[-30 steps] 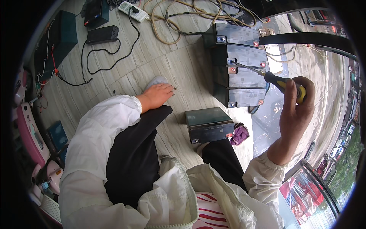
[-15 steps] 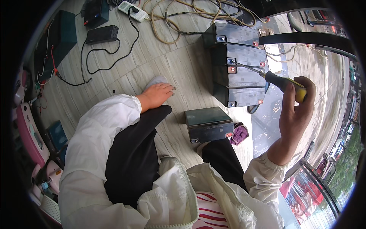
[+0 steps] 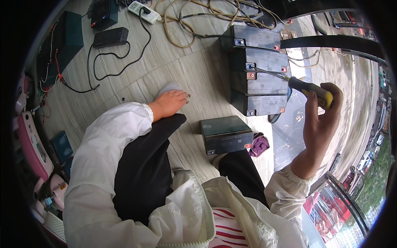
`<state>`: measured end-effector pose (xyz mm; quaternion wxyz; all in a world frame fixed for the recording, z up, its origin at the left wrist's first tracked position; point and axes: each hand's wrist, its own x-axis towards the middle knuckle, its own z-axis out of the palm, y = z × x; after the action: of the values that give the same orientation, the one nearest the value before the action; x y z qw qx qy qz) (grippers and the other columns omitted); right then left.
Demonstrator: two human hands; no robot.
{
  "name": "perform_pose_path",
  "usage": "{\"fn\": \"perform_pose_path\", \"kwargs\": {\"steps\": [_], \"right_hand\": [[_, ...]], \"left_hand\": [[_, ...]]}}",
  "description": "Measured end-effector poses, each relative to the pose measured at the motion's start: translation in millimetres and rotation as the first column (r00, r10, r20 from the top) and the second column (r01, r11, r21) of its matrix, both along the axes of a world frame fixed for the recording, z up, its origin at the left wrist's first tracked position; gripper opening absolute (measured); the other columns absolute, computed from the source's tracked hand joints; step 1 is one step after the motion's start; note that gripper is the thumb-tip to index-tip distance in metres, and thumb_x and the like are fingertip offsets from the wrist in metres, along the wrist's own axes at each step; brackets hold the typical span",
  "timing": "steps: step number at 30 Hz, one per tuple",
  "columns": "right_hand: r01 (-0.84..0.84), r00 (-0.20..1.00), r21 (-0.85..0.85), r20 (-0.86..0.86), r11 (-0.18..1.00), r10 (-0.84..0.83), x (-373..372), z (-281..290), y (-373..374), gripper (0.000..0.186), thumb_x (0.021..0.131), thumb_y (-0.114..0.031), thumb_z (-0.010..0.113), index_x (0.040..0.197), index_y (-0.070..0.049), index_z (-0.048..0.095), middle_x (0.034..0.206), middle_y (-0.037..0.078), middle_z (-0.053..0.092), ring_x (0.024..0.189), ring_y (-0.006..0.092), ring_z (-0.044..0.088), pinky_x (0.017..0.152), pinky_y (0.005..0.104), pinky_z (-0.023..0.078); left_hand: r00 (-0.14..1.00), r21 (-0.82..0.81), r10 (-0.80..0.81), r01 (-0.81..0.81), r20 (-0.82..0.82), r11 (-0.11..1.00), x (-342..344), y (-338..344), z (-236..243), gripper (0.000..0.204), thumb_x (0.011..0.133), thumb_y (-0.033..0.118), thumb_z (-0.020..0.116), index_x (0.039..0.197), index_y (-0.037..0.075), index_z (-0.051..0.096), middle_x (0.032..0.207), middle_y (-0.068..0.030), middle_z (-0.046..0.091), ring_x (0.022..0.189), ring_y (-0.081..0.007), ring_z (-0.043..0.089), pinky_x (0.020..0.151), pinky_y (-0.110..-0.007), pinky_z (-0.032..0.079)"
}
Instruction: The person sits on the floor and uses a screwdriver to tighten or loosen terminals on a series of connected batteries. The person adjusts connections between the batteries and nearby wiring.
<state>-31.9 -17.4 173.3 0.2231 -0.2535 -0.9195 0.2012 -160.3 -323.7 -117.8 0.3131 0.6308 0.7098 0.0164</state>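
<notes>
head view: the person sits on a pale plank floor [image 3: 194,78]. the right hand [image 3: 320,120], at about three o'clock in the picture, is closed around the yellow-and-black handle of a screwdriver [image 3: 308,89]. the thin metal shaft runs toward ten o'clock from the handle, and its tip meets the top of the middle battery in a row of dark batteries [image 3: 256,78] lying side by side at about one o'clock. the left hand [image 3: 169,103], near the centre and slightly toward eleven o'clock, rests palm down over the toe of a grey shoe [image 3: 169,87], fingers loosely curled and holding nothing. at six o'clock from the battery row, well apart from it, a single dark battery [image 3: 226,134] stands on the floor, with a purple cloth [image 3: 259,145] just beside it at three o'clock. toward twelve o'clock lies a tangle of tan cables [image 3: 194,16]; a white power strip [image 3: 144,11] and a black adapter [image 3: 109,38] lie toward eleven o'clock.
</notes>
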Motion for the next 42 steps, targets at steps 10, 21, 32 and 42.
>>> {"fn": "perform_pose_path", "kwargs": {"steps": [10,21,32,42], "right_hand": [[0.080,0.996,-0.121,0.046,0.989,-0.075,1.5,1.2,-0.2,0.026,0.090,-0.015,0.063,0.108,0.000,0.051,0.084,0.009,0.059,0.076,0.0145,0.056,0.073,0.0276,0.046],[0.113,0.990,-0.152,0.097,0.982,-0.099,3.0,0.6,-0.2,0.026,0.087,-0.009,0.062,0.109,0.000,0.051,0.090,0.010,0.058,0.081,0.0153,0.055,0.078,0.0282,0.046],[0.115,0.992,-0.132,0.059,0.985,-0.108,1.8,0.2,-2.5,0.025,0.088,-0.011,0.062,0.108,0.000,0.052,0.090,0.010,0.058,0.080,0.0149,0.055,0.077,0.0270,0.045],[0.015,1.000,-0.125,0.018,0.992,-0.013,2.1,2.2,-2.4,0.025,0.088,-0.008,0.061,0.109,0.000,0.052,0.091,0.010,0.058,0.083,0.0133,0.055,0.076,0.0263,0.045]], "left_hand": [[1.000,-0.028,-0.006,0.006,-0.003,1.000,0.6,1.1,1.3,0.037,0.090,0.014,0.046,0.126,0.008,0.054,0.146,-0.0073,0.039,0.136,-0.0253,0.034,0.111,-0.038,0.030],[1.000,-0.022,0.005,-0.005,-0.001,1.000,0.8,-1.5,-0.4,0.037,0.090,0.014,0.046,0.125,0.007,0.055,0.146,-0.0073,0.040,0.136,-0.0254,0.034,0.111,-0.038,0.030],[1.000,-0.016,0.002,-0.003,-0.013,1.000,1.5,-2.8,-3.8,0.035,0.092,0.016,0.045,0.123,0.007,0.057,0.145,-0.0071,0.041,0.136,-0.0255,0.035,0.111,-0.037,0.030],[1.000,-0.009,-0.002,0.001,-0.017,1.000,1.6,-1.9,-4.5,0.035,0.092,0.016,0.045,0.123,0.006,0.057,0.145,-0.0072,0.041,0.135,-0.0255,0.035,0.111,-0.037,0.030]]}}
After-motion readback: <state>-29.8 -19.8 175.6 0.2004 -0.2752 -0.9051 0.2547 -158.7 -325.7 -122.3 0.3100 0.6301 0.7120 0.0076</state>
